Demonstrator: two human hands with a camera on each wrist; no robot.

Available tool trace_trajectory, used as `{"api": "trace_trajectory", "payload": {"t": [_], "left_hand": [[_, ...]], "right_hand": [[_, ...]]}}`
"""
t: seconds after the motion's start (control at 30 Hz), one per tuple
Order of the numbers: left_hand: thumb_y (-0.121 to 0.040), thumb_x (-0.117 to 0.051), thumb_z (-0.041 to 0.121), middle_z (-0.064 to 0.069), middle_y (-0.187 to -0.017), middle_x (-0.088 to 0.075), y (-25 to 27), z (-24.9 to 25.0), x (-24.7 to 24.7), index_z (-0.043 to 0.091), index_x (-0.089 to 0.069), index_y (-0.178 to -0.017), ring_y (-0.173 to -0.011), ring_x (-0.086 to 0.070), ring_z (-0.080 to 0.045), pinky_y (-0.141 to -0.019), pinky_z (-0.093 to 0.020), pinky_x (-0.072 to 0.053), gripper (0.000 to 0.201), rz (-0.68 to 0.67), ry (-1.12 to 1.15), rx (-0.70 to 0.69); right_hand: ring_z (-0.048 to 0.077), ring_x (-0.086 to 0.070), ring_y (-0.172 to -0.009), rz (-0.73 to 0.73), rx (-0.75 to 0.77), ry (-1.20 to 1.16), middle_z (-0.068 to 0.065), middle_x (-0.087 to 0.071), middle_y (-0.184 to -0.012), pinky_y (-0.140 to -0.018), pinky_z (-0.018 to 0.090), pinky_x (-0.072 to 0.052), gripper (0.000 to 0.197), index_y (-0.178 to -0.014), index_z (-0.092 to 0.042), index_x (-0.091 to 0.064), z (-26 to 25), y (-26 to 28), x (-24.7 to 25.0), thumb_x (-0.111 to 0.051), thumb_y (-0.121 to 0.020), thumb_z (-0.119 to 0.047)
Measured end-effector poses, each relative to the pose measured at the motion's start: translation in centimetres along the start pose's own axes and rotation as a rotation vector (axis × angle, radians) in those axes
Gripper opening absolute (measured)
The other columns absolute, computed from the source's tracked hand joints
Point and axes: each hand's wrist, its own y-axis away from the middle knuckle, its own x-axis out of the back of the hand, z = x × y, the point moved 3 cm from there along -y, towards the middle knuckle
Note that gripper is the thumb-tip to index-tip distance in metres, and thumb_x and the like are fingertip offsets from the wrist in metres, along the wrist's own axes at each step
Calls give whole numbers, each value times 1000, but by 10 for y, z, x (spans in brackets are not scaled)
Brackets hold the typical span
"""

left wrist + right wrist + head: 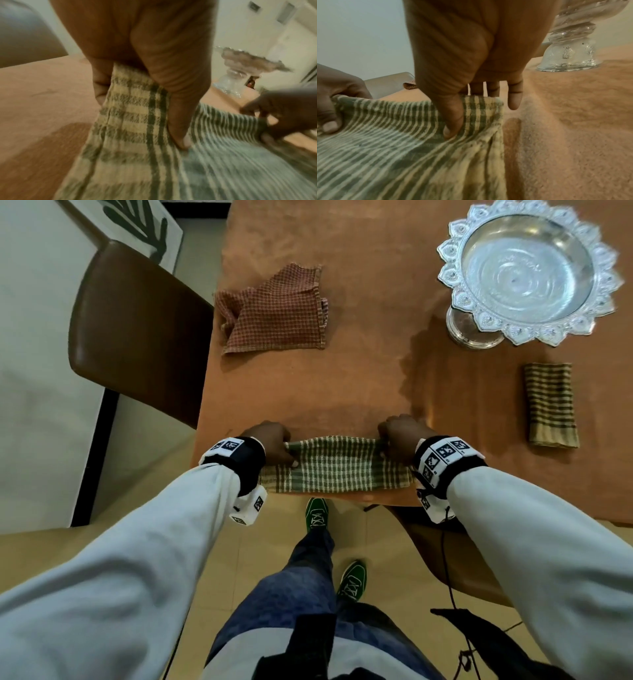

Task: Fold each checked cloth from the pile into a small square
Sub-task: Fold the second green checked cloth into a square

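**Green checked cloth held taut between both hands at the table's near edge**

At the left, the left hand pinches the left end of the green-and-cream checked cloth, thumb on top and fingers curled beneath. The cloth lies as a long folded band along the near edge of the orange-covered table, stretched between the two hands. At its right end, the right hand grips it the same way, the thumb pressed on the fabric. Further back lies a rumpled red checked cloth; to the right, a folded brown striped cloth and an ornate silver pedestal bowl.
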Motion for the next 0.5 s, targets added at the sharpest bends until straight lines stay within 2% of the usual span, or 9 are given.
{"api": "trace_trajectory", "payload": {"t": [0.07, 0.13, 0.2, 0.27, 0.33, 0.4, 0.43, 0.5], "left_hand": [[-70, -85, 41, -7, -88, -67, 0, -7, 9, 10, -68, -91, -81, -61, -25, -68, -32, -46, 41, -10, 164, -14], [-70, -87, 36, -7, -87, -69, 0, -18, 22, 11, -69, -88, -83, -63, -26, -72, -34, -48, 35, -9, 298, -15], [-71, -86, 35, -4, -83, -69, -2, -25, 41, 16, -69, -83, -82, -64, -25, -70, -32, -48, 28, 6, 348, -27], [-72, -85, 35, -2, -85, -69, -9, -25, 72, 15, -70, -85, -83, -64, -24, -67, -29, -46, 28, 58, 348, -47], [-75, -84, 32, -2, -95, -66, -24, -17, 109, 11, -68, -96, -89, -60, -23, -68, -28, -42, 34, 155, 298, -69], [-78, -81, 26, -9, -110, -63, -40, -2, 145, 8, -63, -112, -102, -59, -30, -76, -31, -42, 42, 299, 222, -77], [-81, -77, 23, -14, -117, -61, -47, 7, 158, 7, -59, -117, -107, -58, -35, -80, -35, -44, 44, 385, 164, -71], [-84, -71, 20, -19, -129, -52, -50, 30, 165, 5, -48, -128, -116, -51, -40, -89, -44, -43, 52, 506, 15, -20]], "right_hand": [[23, -56, -85, -40, 15, -75, 6, -65, -102, -69, 31, -45, 17, -100, -17, -61, 2, 2, 0, -65, -85, -24], [22, -56, -83, -43, 27, -134, 6, -66, -102, -68, 30, -47, 19, -101, -18, -62, 6, 3, 1, -67, -84, -25], [22, -58, -84, -66, 29, -243, 7, -68, -103, -69, 30, -46, 29, -108, -14, -64, 10, 4, 3, -71, -84, -29], [23, -65, -83, -118, 10, -451, 8, -71, -98, -67, 32, -50, 34, -109, -7, -68, 12, 8, 6, -74, -85, -30], [26, -70, -83, -166, -38, -832, 13, -74, -94, -67, 36, -58, 30, -106, -4, -71, 10, 17, 9, -75, -85, -25], [30, -71, -83, -245, -103, -1271, 19, -74, -96, -67, 38, -59, 26, -106, 1, -69, 4, 28, 8, -73, -87, -15], [32, -71, -83, -250, -137, -1389, 21, -73, -97, -69, 40, -59, 27, -107, 4, -68, 2, 29, 4, -72, -87, -14], [34, -69, -78, -240, -210, -1367, 24, -71, -96, -66, 40, -59, 31, -109, 8, -65, -4, 29, -6, -72, -88, -15]]}}
